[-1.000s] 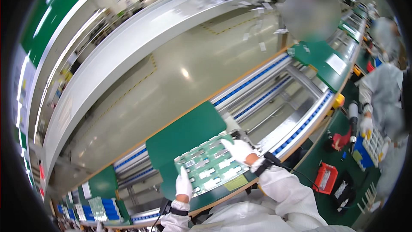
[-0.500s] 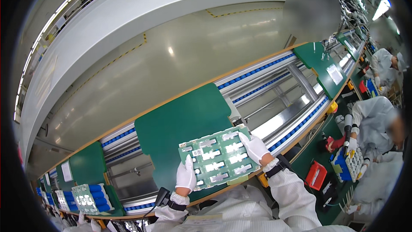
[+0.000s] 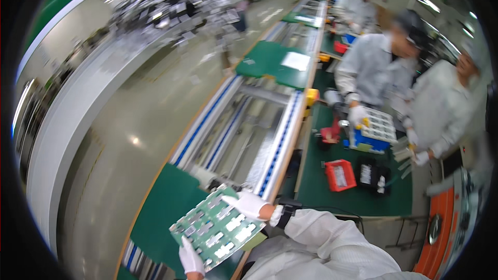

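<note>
Bright factory floor is stretching away in the head view, with a long conveyor (image 3: 282, 150) running up the middle on blue-lined rails; a green counter (image 3: 332, 201) is standing to its right, carrying a red bin (image 3: 340, 175); beyond that bin a co-worker (image 3: 371, 67) is leaning over a blue block (image 3: 367, 143) with a pale gridded top.

Down in front, we're watching the green board (image 3: 217, 228), sitting over the near end of a green panel (image 3: 158, 218) on the line; whether it is resting there or hanging just above, I cannot tell; the white-gloved left hand (image 3: 191, 259) is gripping its lower left edge, thumb lying on top, while the gloved right hand (image 3: 249, 205) is clasping the upper right edge; that two-sided hold is probably keeping the board steady and leaving most of its face uncovered.

And what a face it's showing; silver tabs are lining up in rows across flat green, several glaring white under the lamps, small notches marking the rim, finer details blurring.
</note>
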Action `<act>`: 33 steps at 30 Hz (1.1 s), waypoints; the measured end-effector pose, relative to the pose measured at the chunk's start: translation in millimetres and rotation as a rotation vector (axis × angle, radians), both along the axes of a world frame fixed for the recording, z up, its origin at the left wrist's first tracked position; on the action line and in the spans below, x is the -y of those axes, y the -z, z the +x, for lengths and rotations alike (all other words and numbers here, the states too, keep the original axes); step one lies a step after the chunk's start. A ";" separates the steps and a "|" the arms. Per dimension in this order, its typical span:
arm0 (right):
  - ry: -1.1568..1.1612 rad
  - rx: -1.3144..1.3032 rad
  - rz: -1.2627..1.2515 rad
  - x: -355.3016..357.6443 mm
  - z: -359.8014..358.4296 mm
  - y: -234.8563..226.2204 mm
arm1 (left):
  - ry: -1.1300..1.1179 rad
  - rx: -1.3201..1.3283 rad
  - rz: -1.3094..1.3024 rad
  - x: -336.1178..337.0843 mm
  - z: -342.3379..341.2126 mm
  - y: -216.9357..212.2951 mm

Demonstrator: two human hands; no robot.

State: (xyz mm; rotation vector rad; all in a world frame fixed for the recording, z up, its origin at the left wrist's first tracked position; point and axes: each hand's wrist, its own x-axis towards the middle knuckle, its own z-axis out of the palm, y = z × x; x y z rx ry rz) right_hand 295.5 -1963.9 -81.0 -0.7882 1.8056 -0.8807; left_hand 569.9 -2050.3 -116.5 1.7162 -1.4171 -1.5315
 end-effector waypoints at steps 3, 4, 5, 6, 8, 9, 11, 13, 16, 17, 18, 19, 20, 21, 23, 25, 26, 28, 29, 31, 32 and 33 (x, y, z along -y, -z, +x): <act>0.183 0.108 -0.093 -56.8 -5.4 -39.3 | 0.393 0.212 -0.154 11.2 -0.9 3.6; 0.225 0.148 -0.112 -76.6 -9.2 -49.3 | 0.695 0.416 -0.271 24.1 8.7 28.4; 0.238 0.040 -0.096 -94.8 -13.7 -53.4 | 0.821 0.535 -0.935 26.2 12.7 61.9; 0.353 0.118 -0.166 -117.9 -15.9 -47.6 | 0.933 0.457 -1.055 20.1 -12.8 42.8; 0.469 0.058 -0.206 -166.5 -17.7 -48.3 | 0.946 0.277 -0.281 -17.9 -78.1 -47.3; 0.562 0.071 -0.252 -192.0 -16.5 -50.3 | 0.837 0.034 -0.747 -63.4 -107.7 -85.8; 0.698 -0.003 -0.300 -250.3 -13.1 -49.8 | 0.991 0.053 -0.600 -77.8 -133.9 -57.9; 0.837 -0.028 -0.371 -308.3 -5.3 -42.7 | 1.177 0.168 -0.262 -93.6 -157.3 -35.1; 1.049 -0.129 -0.354 -404.8 8.0 -35.9 | 1.331 -0.140 -0.336 -209.5 -201.9 -87.6; 1.086 -0.150 -0.318 -437.9 14.0 -38.5 | 1.354 -0.322 -0.144 -250.6 -210.2 -104.9; 1.122 -0.166 -0.286 -467.5 22.0 -39.3 | 1.298 -0.414 0.277 -276.9 -219.6 -101.8; 1.179 -0.180 -0.241 -498.2 28.6 -26.2 | 1.413 -0.279 0.134 -290.2 -234.4 -77.2; 1.245 -0.188 -0.253 -524.5 38.7 -25.8 | 1.504 -0.162 -0.019 -303.9 -252.2 -51.8; 1.322 -0.201 -0.200 -554.8 49.0 -29.2 | 1.569 -0.168 -0.022 -336.8 -268.9 -48.7; 1.466 -0.217 -0.136 -610.8 72.7 -26.4 | 1.645 -0.082 0.105 -405.1 -278.2 -52.8; 1.633 -0.251 -0.125 -659.0 103.7 -23.9 | 1.889 -0.068 -0.019 -462.3 -296.7 -42.7; 1.729 -0.278 -0.121 -678.9 120.1 -23.7 | 2.023 0.033 -0.015 -490.2 -312.7 -32.1; 1.885 -0.297 -0.078 -714.0 151.9 -17.0 | 2.100 -0.041 -0.033 -553.3 -316.2 -29.1; 1.964 -0.292 -0.055 -728.8 164.4 -14.7 | 2.126 -0.116 -0.052 -592.0 -311.4 -37.5; 2.082 -0.283 -0.011 -758.6 190.4 -7.5 | 2.269 -0.192 -0.084 -656.5 -314.5 -43.2; 2.189 -0.282 0.028 -771.1 204.9 -1.0 | 2.369 -0.202 -0.099 -692.7 -313.2 -48.2; 2.269 -0.282 0.064 -786.8 214.3 4.0 | 2.443 -0.152 -0.102 -725.9 -308.9 -58.6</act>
